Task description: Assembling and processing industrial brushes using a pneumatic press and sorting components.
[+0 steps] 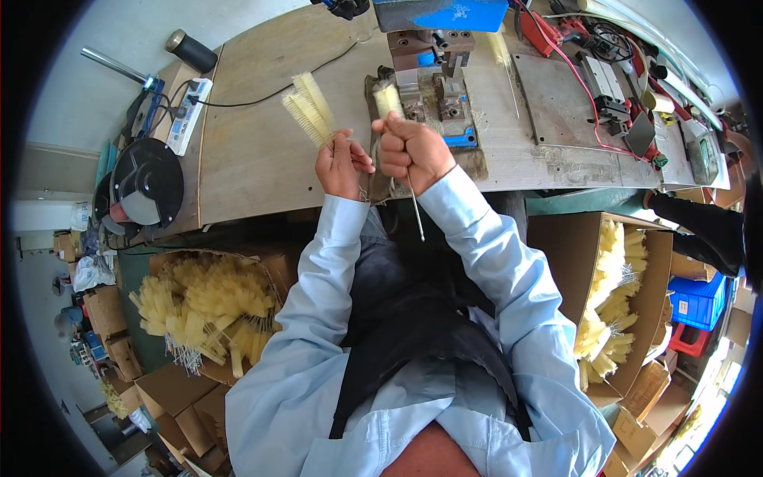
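Left fingers (pixel 342 146) pinch 2 pale brushes (pixel 309 113); right fingers (pixel 392 157) clench around another brush (pixel 388 99).

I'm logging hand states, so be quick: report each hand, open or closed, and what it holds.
Left hand: closed, holding pale-bristled brushes.
Right hand: closed in a fist, holding another pale brush.
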Action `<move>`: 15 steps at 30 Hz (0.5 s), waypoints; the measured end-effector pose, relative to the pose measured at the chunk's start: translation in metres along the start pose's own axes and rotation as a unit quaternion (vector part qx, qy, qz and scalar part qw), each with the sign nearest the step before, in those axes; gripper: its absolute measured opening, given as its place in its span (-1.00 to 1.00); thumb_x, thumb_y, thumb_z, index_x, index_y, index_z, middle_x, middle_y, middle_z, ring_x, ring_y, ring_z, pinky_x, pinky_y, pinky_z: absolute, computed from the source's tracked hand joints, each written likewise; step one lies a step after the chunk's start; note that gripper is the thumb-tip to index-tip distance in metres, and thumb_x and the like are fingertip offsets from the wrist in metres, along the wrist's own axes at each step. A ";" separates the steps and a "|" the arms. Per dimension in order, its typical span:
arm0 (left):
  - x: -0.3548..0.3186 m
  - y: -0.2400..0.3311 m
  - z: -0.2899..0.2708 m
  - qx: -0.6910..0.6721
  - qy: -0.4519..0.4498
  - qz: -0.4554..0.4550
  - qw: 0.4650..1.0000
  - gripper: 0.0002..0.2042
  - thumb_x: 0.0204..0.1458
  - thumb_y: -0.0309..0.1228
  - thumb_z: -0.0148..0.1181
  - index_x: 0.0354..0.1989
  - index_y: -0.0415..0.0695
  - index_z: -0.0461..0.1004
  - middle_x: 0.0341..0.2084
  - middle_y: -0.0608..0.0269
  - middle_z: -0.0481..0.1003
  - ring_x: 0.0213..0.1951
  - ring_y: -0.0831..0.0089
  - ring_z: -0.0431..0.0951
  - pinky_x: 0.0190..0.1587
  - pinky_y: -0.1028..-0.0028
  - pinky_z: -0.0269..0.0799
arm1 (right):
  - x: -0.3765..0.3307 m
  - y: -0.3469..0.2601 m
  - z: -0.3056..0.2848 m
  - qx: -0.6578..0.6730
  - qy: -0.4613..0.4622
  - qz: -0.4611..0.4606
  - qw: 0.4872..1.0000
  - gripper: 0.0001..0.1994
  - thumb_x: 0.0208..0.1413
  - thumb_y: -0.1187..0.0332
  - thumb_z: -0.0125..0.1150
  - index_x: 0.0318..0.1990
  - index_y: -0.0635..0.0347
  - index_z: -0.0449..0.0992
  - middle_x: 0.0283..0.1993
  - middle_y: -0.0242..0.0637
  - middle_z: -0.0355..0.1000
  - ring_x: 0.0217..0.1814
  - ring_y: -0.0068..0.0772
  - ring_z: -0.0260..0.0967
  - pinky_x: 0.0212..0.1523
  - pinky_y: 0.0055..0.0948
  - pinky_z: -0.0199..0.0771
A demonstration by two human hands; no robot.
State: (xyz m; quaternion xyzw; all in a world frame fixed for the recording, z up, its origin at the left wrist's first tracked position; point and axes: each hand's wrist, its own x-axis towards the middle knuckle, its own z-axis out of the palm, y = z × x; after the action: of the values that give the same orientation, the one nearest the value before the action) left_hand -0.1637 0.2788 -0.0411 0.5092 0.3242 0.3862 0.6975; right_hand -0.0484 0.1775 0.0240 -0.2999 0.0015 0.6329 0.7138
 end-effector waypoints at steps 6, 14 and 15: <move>-0.001 0.001 0.001 0.038 0.022 0.003 0.999 -0.68 0.35 -0.20 -0.11 -0.07 -0.25 0.41 -0.56 0.30 0.39 -0.60 0.53 0.44 -0.57 0.52 0.46 | -0.034 0.009 -0.037 -0.032 0.028 -0.133 0.990 -0.64 0.42 0.07 -0.20 -0.09 0.19 0.36 -0.67 -0.48 0.02 -0.76 -0.63 -0.17 -0.76 -0.55 -0.11; -0.002 0.003 0.002 0.039 0.021 0.003 0.999 -0.70 0.35 -0.22 -0.09 -0.07 -0.22 0.44 -0.55 0.31 0.39 -0.59 0.53 0.45 -0.55 0.52 0.48 | -0.038 -0.018 -0.056 -0.004 0.045 -0.172 0.984 -0.70 0.43 0.12 -0.21 -0.25 0.13 0.29 -0.66 -0.45 0.07 -0.77 -0.61 -0.13 -0.77 -0.55 -0.09; -0.003 0.003 0.002 0.036 0.019 0.006 0.999 -0.70 0.35 -0.22 -0.09 -0.07 -0.22 0.44 -0.55 0.31 0.39 -0.59 0.53 0.45 -0.55 0.52 0.48 | -0.038 -0.020 -0.055 -0.001 0.049 -0.164 0.985 -0.69 0.43 0.12 -0.21 -0.26 0.13 0.29 -0.66 -0.45 0.07 -0.76 -0.62 -0.13 -0.77 -0.56 -0.09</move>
State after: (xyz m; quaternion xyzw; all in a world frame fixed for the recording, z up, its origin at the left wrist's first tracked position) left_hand -0.1640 0.2762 -0.0373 0.5288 0.3481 0.3878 0.6699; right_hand -0.0174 0.1198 0.0020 -0.3275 -0.0131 0.4919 0.8066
